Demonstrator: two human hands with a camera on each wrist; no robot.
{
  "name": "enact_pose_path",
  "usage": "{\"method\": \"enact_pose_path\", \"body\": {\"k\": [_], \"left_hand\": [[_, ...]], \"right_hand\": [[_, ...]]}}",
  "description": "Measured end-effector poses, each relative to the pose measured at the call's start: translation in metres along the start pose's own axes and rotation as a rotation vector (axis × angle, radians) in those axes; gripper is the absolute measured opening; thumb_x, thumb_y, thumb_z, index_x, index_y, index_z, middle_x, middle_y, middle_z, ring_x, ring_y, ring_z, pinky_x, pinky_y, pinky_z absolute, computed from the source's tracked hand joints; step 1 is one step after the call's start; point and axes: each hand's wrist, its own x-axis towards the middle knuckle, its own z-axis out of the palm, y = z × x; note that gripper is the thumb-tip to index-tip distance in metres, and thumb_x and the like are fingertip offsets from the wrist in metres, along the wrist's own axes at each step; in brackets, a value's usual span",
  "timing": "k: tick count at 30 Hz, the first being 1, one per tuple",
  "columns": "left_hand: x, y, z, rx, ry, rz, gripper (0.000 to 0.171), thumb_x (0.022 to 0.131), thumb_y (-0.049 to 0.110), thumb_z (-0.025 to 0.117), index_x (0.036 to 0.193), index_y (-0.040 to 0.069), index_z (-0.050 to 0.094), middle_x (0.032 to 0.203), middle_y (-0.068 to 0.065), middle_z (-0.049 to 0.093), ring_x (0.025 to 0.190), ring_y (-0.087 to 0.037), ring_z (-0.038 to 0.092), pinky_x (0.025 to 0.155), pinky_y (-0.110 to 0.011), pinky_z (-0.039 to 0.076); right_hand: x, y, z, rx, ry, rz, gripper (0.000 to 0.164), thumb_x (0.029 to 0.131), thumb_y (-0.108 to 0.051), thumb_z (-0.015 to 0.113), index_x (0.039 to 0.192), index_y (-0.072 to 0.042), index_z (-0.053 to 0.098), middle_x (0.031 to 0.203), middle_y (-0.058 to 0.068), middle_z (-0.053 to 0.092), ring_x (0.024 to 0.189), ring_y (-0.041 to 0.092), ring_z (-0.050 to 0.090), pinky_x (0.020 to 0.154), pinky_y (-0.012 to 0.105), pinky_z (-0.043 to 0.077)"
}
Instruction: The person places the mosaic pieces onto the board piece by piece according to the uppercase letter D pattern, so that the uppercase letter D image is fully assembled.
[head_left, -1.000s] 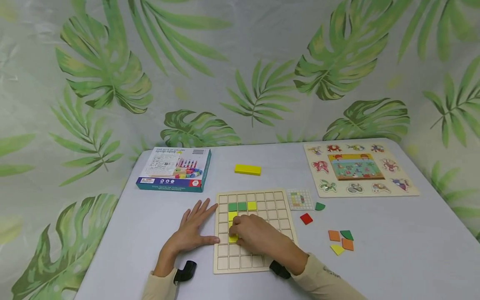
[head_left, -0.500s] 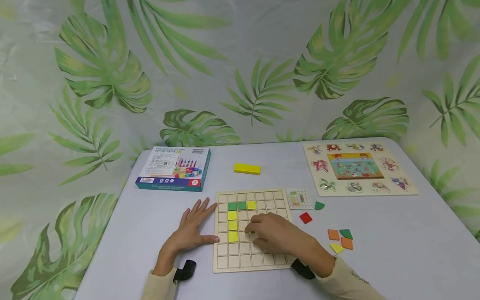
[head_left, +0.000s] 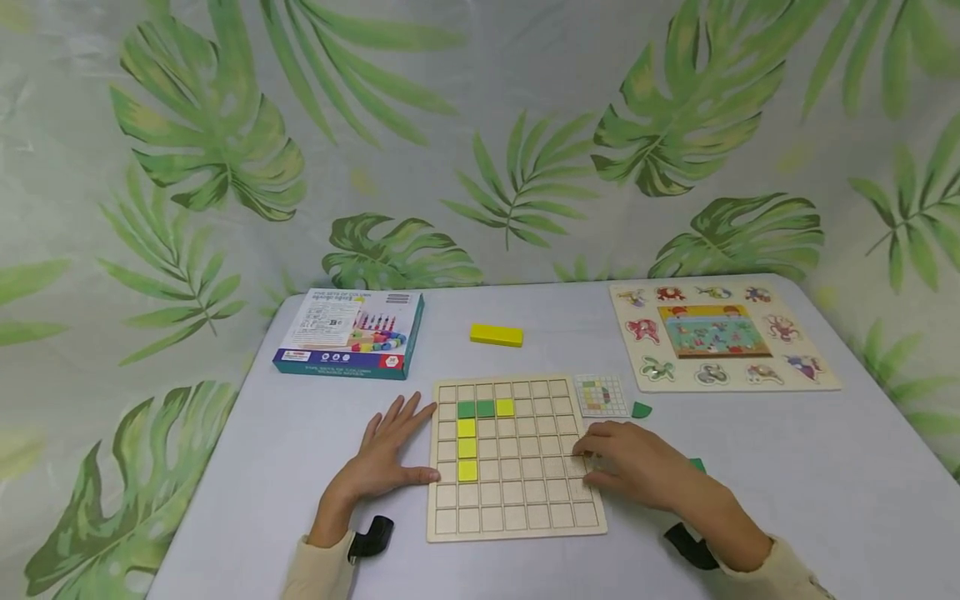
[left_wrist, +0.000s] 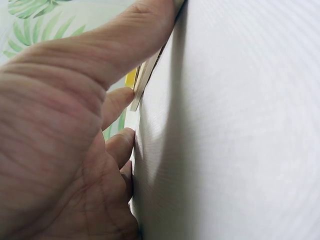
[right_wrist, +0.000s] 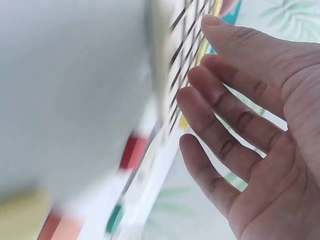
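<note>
A wooden grid board (head_left: 525, 493) lies flat on the table. Along its upper left run two green square tiles (head_left: 486, 408) and a yellow tile (head_left: 505, 407); a column of yellow tiles (head_left: 467, 448) goes down from them. My left hand (head_left: 384, 458) is spread on the cloth, thumb and index fingertip touching the board's left edge. Over the board's right edge hovers my right hand (head_left: 637, 462), loosely bent and holding nothing in the right wrist view. It hides a red tile (right_wrist: 133, 152) from the head view. A green quarter-round tile (head_left: 641, 410) lies just above it.
A small pattern card (head_left: 602, 396) touches the board's upper right corner. Behind stand a yellow block (head_left: 496, 336) and a toy box (head_left: 348, 335). A sea-animal puzzle board (head_left: 723, 335) lies back right. Orange tiles (right_wrist: 67, 230) blur in the right wrist view.
My right hand has drawn away from the lowest yellow tile and moved right, past the board's right edge, uncovering the yellow column. My left hand has stayed put.
</note>
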Motion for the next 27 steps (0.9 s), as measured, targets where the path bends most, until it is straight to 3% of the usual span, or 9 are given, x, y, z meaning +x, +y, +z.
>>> {"method": "enact_pose_path", "body": {"k": [7,13,20,27], "left_hand": [[0.001,0.002,0.001,0.003,0.003,0.003,0.101,0.073,0.04,0.087,0.157,0.017,0.036,0.169,-0.011,0.014,0.156,-0.037,-0.001,0.121,-0.062,-0.006],[-0.001,0.002,0.0,0.003,0.003,-0.004,0.101,0.074,0.04,0.087,0.157,0.018,0.035,0.169,-0.01,0.013,0.156,-0.036,-0.001,0.121,-0.061,-0.007],[-0.002,0.001,-0.001,-0.014,0.003,0.0,0.102,0.073,0.04,0.087,0.157,0.018,0.035,0.169,-0.01,0.014,0.157,-0.035,-0.001,0.121,-0.06,-0.006],[-0.001,-0.001,0.0,-0.008,-0.002,-0.001,0.102,0.073,0.041,0.087,0.158,0.02,0.034,0.169,-0.008,0.012,0.157,-0.034,-0.002,0.121,-0.059,-0.007]], "right_hand": [[-0.035,0.028,-0.009,-0.002,-0.012,0.151,0.029,0.081,-0.029,0.083,0.107,-0.021,0.074,0.106,-0.01,0.067,0.097,0.012,0.064,0.087,0.04,0.056],[-0.052,0.044,-0.013,0.009,-0.029,0.25,0.029,0.081,-0.031,0.083,0.107,-0.023,0.073,0.105,-0.012,0.065,0.094,0.008,0.06,0.085,0.037,0.056],[-0.06,0.051,-0.014,0.045,-0.062,0.307,0.028,0.08,-0.031,0.083,0.105,-0.022,0.075,0.097,-0.014,0.063,0.082,0.004,0.052,0.075,0.029,0.054],[-0.062,0.055,-0.011,0.035,-0.072,0.306,0.022,0.082,-0.03,0.081,0.103,-0.024,0.075,0.097,-0.015,0.064,0.085,0.004,0.055,0.079,0.032,0.056]]}}
